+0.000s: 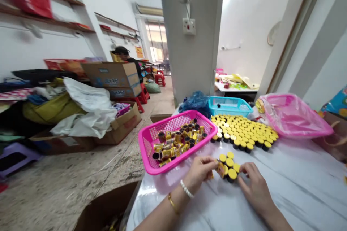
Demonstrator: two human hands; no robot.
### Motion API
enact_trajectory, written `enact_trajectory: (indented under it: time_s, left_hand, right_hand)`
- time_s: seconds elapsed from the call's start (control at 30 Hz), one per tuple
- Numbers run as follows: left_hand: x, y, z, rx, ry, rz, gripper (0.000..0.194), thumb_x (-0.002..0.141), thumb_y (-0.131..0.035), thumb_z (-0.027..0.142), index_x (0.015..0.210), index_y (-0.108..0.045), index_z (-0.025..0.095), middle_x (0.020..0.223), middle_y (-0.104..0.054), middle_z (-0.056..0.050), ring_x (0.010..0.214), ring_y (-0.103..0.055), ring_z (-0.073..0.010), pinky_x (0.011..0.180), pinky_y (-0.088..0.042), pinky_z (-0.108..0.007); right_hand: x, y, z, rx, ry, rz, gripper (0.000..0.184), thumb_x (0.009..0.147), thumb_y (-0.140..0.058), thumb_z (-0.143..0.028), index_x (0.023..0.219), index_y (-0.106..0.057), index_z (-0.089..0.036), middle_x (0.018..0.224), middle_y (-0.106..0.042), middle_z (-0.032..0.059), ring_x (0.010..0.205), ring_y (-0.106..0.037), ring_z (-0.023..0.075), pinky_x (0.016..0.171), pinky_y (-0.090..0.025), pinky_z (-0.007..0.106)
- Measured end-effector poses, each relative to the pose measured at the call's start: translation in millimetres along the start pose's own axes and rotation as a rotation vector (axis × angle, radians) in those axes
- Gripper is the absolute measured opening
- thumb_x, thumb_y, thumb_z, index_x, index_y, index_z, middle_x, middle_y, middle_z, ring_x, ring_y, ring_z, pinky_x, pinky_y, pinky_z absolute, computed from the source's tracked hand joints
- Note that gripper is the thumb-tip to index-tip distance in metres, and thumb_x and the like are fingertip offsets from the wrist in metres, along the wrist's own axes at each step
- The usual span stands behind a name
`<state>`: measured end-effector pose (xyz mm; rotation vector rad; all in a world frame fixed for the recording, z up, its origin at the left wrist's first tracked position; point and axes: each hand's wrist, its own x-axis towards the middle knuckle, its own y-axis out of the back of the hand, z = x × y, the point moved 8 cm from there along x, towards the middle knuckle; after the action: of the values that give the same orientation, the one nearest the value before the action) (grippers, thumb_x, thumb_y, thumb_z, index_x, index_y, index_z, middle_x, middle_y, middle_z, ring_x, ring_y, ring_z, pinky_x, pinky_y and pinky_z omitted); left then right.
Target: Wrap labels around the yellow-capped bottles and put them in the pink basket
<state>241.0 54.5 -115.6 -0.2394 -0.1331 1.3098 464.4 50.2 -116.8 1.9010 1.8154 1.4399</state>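
My left hand (199, 173) pinches a small yellow-labelled black jar (221, 169) at the edge of a small cluster of yellow-lidded black jars (230, 166). My right hand (256, 187) lies just right of that cluster, its fingertips against the jars and holding nothing. Beyond them, a large tight block of upright yellow-lidded jars (244, 133) stands on the white table (298, 202). A pink mesh basket (173, 124) to the left holds a loose heap of labelled jars lying on their sides.
A teal mesh basket (229, 106) and a blue plastic bag (195, 103) sit behind the jars. A pink plastic bag (294, 115) lies at the right. An open cardboard box (105, 205) stands below the table's left edge. Farther off, a person (121, 55) is behind stacked cartons.
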Motion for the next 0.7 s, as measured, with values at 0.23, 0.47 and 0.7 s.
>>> enact_trajectory:
  time_s: [0.23, 0.47, 0.7]
  left_hand:
    - [-0.4, -2.8, -11.2, -0.084, 0.083, 0.060, 0.029, 0.064, -0.095, 0.047, 0.073, -0.078, 0.025, 0.078, -0.078, -0.011, 0.039, -0.047, -0.0099, 0.035, -0.013, -0.024]
    - [-9.6, 9.2, 18.3, -0.166, 0.014, 0.165, 0.028, 0.077, -0.088, 0.038, 0.096, -0.085, 0.018, 0.086, -0.080, -0.011, 0.044, -0.050, -0.0060, 0.040, -0.036, -0.020]
    - [-2.9, 17.7, 13.7, -0.327, 0.088, 0.242, 0.028, 0.075, -0.088, 0.030, 0.090, -0.074, 0.011, 0.087, -0.078, -0.010, 0.044, -0.056, -0.0047, 0.035, -0.026, -0.015]
  right_hand:
    - [10.1, -6.0, 13.4, 0.006, 0.071, -0.005, 0.010, 0.086, -0.065, -0.040, 0.084, -0.063, -0.030, 0.088, -0.074, 0.0043, 0.078, -0.077, 0.0296, 0.067, -0.066, 0.044]
    - [49.9, 44.8, 2.1, 0.448, -0.190, 0.055, 0.039, 0.077, -0.085, -0.043, 0.109, -0.074, -0.024, 0.106, -0.078, 0.0085, 0.096, -0.078, 0.0263, 0.086, -0.067, 0.042]
    - [101.6, 7.7, -65.7, 0.992, -0.160, -0.189, 0.043, 0.072, -0.092, -0.041, 0.107, -0.072, -0.025, 0.101, -0.074, 0.0032, 0.089, -0.072, 0.0178, 0.084, -0.064, 0.036]
